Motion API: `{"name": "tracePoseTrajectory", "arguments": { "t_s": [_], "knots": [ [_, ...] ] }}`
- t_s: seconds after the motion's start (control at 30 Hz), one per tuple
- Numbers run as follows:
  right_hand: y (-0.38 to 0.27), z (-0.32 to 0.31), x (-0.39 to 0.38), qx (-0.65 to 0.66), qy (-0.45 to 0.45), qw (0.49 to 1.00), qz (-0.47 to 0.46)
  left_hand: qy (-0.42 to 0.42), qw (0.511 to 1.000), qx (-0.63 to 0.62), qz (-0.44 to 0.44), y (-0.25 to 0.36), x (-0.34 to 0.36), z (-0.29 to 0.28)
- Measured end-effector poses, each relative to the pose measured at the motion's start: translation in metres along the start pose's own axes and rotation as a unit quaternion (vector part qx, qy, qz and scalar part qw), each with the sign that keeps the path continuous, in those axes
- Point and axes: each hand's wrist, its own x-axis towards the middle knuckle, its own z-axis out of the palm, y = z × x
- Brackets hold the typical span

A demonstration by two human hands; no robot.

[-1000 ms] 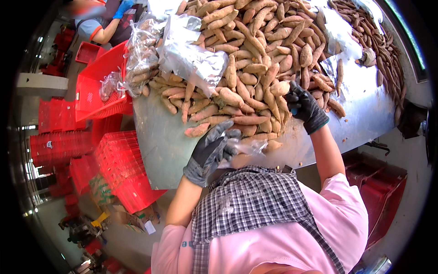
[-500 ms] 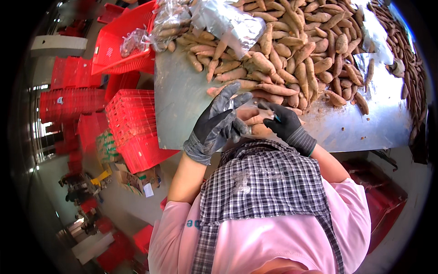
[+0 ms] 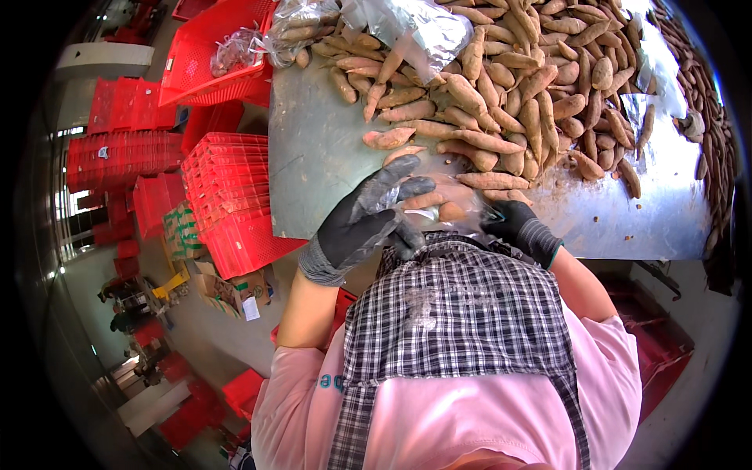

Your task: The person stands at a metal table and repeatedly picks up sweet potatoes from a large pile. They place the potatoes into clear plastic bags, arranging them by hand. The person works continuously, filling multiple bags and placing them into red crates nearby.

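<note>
A clear plastic bag of sweet potatoes [image 3: 448,196] is held between my gloved hands, just above the near edge of the metal table. My left hand [image 3: 370,215], in a dark grey glove, curls its parted fingers and thumb around the bag's left end, where loose plastic glints. At the right end my right hand [image 3: 517,222], in a black glove, is closed on the film; its fingertips are partly hidden. A small teal bit shows by them, too small to name. Just beyond the bag, a loose sweet potato [image 3: 389,138] lies apart from the big sweet potato pile [image 3: 540,86].
Silvery plastic bags [image 3: 415,30] lie on the pile at the table's back. The metal table [image 3: 309,168] carries crumbs of soil at right. Left of it stand stacked red crates [image 3: 227,184] and a red basket [image 3: 207,47] with a bagged bundle. An open cardboard box [image 3: 219,290] sits below.
The bag has turned more level and its sweet potatoes show more fully. My left hand has moved slightly left and down, and my right hand has shifted right and lower.
</note>
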Motion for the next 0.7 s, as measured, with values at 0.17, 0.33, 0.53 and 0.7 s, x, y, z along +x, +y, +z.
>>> {"name": "tracePoseTrajectory", "arguments": {
  "t_s": [0.17, 0.33, 0.53, 0.7],
  "knots": [
    [-0.026, -0.047, -0.023, 0.402, -0.004, 0.913, 0.069, 0.09, 0.988, 0.128, 0.008, -0.003, -0.009, -0.03],
    [-0.071, -0.041, -0.034, 0.442, -0.072, 0.892, 0.07, 0.052, 0.992, 0.112, 0.023, -0.007, -0.015, -0.023],
    [-0.141, -0.058, -0.053, 0.449, -0.143, 0.882, -0.022, 0.025, 0.994, 0.075, 0.073, 0.011, -0.015, 0.009],
    [-0.159, -0.027, -0.041, 0.053, -0.191, 0.951, -0.237, -0.063, 0.664, 0.688, 0.288, -0.02, 0.02, -0.017]
  ]
}}
